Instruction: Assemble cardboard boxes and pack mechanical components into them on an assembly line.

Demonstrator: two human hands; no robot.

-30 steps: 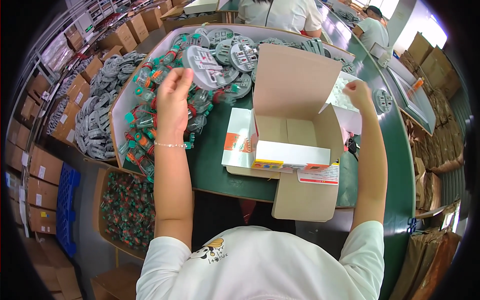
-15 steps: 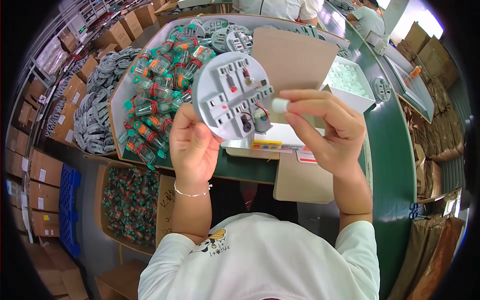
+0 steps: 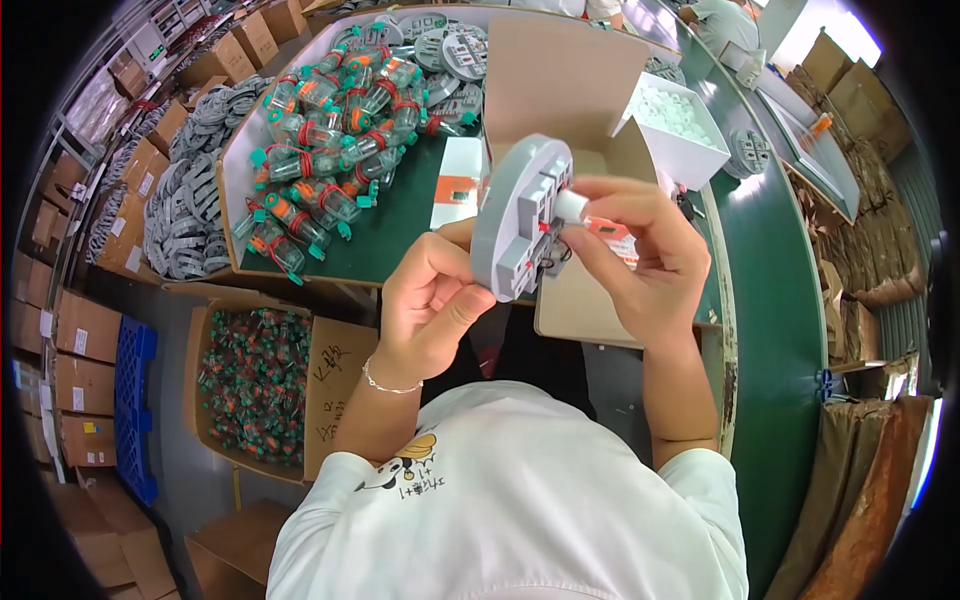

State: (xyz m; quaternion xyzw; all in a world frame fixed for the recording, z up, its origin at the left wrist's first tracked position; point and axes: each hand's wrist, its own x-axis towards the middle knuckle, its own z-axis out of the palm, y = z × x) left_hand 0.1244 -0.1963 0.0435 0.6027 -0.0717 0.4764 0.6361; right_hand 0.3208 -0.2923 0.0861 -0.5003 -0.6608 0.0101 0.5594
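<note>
My left hand (image 3: pixel 428 300) grips the lower left edge of a round grey plastic disc (image 3: pixel 495 225), thumb near its bottom. The disc is tilted nearly edge-on, its face of raised sockets, red parts and thin wires turned to the right. Between the thumb and fingers of my right hand (image 3: pixel 652 250) is a small white cap (image 3: pixel 571 206). This cap is right at the disc's face; whether it touches a part there I cannot tell. Behind, an open cardboard box (image 3: pixel 560 75) stands with its lid up.
Bottle-like clear pieces (image 3: pixel 330 150) with green and orange ends are heaped at left, with more grey discs (image 3: pixel 462 52) behind. A white box (image 3: pixel 695 155) of white caps stands right. A carton (image 3: pixel 340 375) of similar pieces sits below the green table (image 3: pixel 785 420).
The disc has turned from facing me to nearly edge-on and moved right and slightly down. The white cap, which was apart from the disc, is now up against its face.
</note>
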